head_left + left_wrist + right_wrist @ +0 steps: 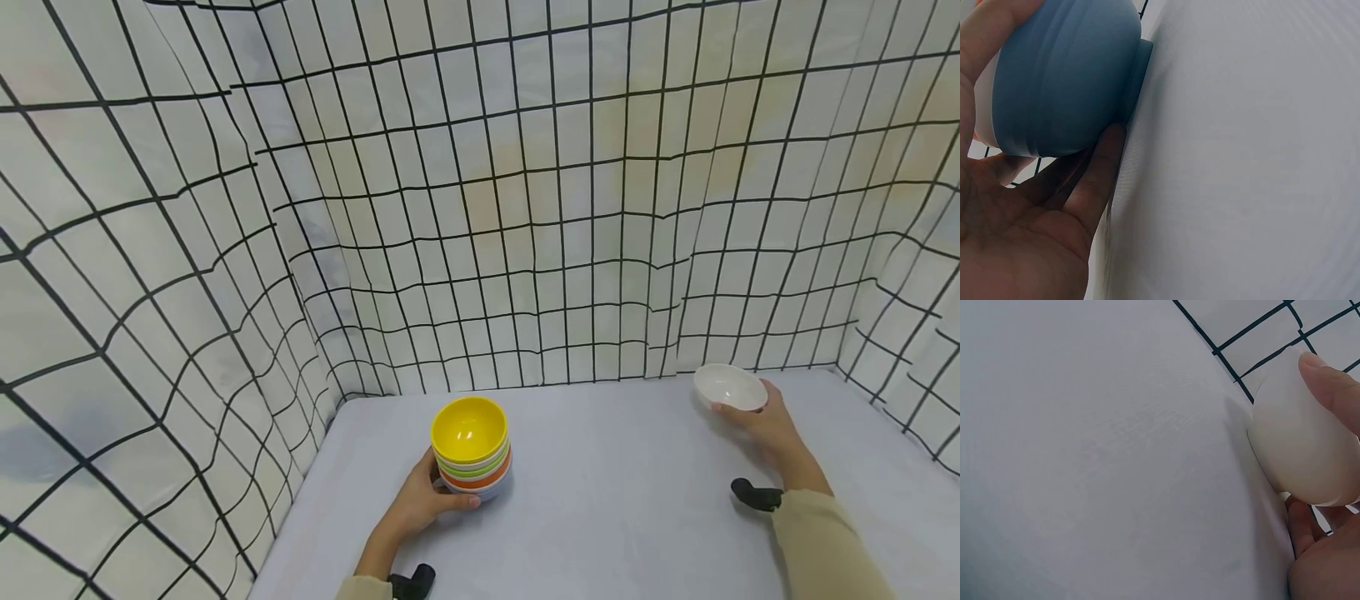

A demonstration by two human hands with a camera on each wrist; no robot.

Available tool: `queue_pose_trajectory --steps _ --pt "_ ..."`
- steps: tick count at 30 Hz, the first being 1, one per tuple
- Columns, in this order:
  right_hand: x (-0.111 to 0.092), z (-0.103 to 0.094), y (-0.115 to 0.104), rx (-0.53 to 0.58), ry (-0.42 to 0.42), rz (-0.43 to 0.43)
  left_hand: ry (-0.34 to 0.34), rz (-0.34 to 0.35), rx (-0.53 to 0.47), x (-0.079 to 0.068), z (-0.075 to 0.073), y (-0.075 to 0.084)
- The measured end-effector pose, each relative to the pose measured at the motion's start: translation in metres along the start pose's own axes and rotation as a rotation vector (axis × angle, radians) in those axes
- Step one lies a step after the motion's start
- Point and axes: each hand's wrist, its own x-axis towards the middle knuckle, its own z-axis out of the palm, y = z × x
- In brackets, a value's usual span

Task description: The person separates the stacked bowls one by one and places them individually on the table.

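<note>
A stack of nested bowls stands left of centre in the head view, with a yellow bowl (469,429) on top and white, green and orange rims below it. At the bottom of the stack is a pale blue bowl (1069,75), its foot right at the cloth in the left wrist view. My left hand (422,498) holds the stack low on its left side, thumb across the front and fingers round the far side. Far to the right, my right hand (768,425) grips a small white bowl (727,387) by its near right side, close over the table.
A white cloth covers the table (600,483). White walls with a black grid (570,208) rise along its back, left and right edges. A black wrist strap (756,496) shows on the right wrist, and another (412,582) on the left.
</note>
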Motion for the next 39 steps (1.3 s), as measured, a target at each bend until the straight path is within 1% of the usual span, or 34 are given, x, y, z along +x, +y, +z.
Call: queue_pose_trajectory --steps 6,14,21,24,29,33,39 --pt "0.002 0.000 -0.001 0.006 0.007 0.031 0.002 0.004 -0.001 -0.001 0.000 0.002" --pt "0.003 0.004 -0.003 0.019 0.072 0.056 -0.001 0.009 0.005 0.000 0.002 0.002" --pt "0.002 0.006 -0.002 0.042 0.100 0.066 -0.011 0.017 0.009 0.001 0.002 0.002" --pt "0.002 0.007 -0.003 0.021 0.119 0.090 -0.011 0.019 0.008 0.001 0.001 0.001" --pt "-0.001 0.009 -0.006 -0.015 0.147 0.163 -0.012 0.014 0.003 -0.001 0.001 0.001" --pt "-0.004 0.011 -0.008 0.021 0.166 0.215 -0.012 0.012 0.002 -0.001 0.000 0.001" --pt "-0.010 0.013 -0.009 0.089 0.190 0.263 -0.014 0.013 -0.006 -0.001 0.001 0.001"
